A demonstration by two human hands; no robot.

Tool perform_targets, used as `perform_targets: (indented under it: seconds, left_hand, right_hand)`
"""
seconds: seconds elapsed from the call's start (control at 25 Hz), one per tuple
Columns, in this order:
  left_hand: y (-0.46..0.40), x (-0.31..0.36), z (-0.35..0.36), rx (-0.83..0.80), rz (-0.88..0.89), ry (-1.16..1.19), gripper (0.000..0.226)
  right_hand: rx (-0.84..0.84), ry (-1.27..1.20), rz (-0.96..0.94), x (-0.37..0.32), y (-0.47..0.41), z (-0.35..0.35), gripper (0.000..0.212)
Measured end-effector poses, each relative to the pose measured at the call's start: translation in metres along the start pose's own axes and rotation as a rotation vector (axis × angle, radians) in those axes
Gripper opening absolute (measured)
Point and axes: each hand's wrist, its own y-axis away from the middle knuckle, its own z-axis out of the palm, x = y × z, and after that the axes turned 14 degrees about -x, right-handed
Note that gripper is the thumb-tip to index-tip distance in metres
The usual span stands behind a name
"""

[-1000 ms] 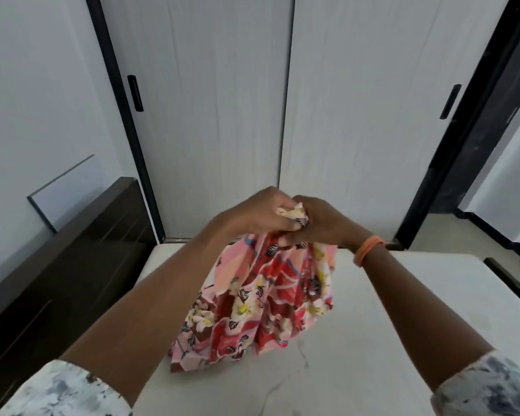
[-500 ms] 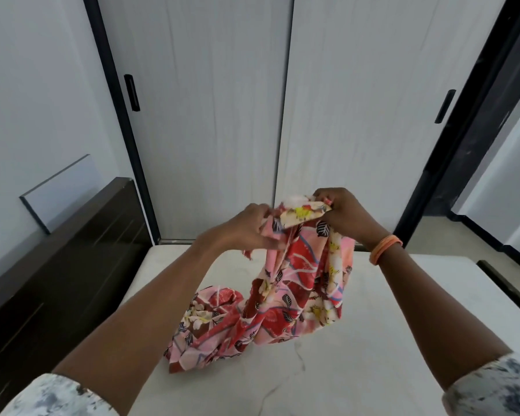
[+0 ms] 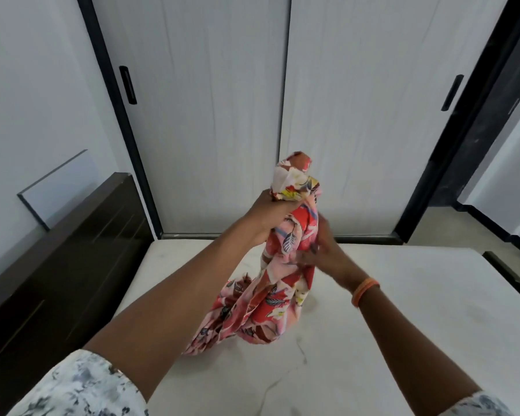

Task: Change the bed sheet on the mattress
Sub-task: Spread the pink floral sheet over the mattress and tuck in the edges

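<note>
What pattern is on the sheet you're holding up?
Red and pink floral-and-leaf print on the sheet, clearest in the head view.

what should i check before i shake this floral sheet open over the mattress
1. Left hand grips the floral sheet near its top: ok.
2. Right hand has a firm hold lower down: cannot tell, it is blurred against the cloth.
3. A corner or hem found to spread from: cannot tell, the sheet is bunched.
4. Sheet clear of the bed: not ok, its lower end rests in a heap on the mattress.
5. Mattress bare for the sheet: ok in the part that shows.
6. Room to swing: ok ahead, with the dark headboard close on the left.
</note>
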Motion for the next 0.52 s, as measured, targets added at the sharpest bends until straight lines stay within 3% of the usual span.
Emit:
perform_targets:
  seconds: [0.08, 0.16, 0.24, 0.32, 0.4, 0.52]
  left_hand:
    - [0.002, 0.01, 0.003, -0.035, -0.005, 0.114, 0.008]
    - [0.006, 0.018, -0.002, -0.024, 0.001, 0.189, 0.01]
    - [0.01, 0.021, -0.029, 0.104, 0.046, 0.224, 0.01]
    - [0.023, 0.015, -0.077, 0.342, 0.061, 0.255, 0.006]
    - [0.046, 0.001, -0.119, 0.52, -0.08, 0.286, 0.005]
    - [0.078, -0.032, -0.149, 0.6, -0.295, 0.428, 0.017]
  right_hand:
    - [-0.114, -0.037, 0.063, 0.033, -0.005, 0.024, 0.076]
    - [-0.064, -0.084, 0.172, 0.055, -0.018, 0.041, 0.051]
    - [-0.025, -0.135, 0.252, 0.065, -0.031, 0.045, 0.032]
    - [-0.06, -0.12, 0.269, 0.061, -0.044, 0.035, 0.021]
    - [-0.192, -0.079, 0.269, 0.041, -0.054, 0.019, 0.017]
    - [-0.498, 0.028, 0.337, -0.013, -0.078, -0.006, 0.016]
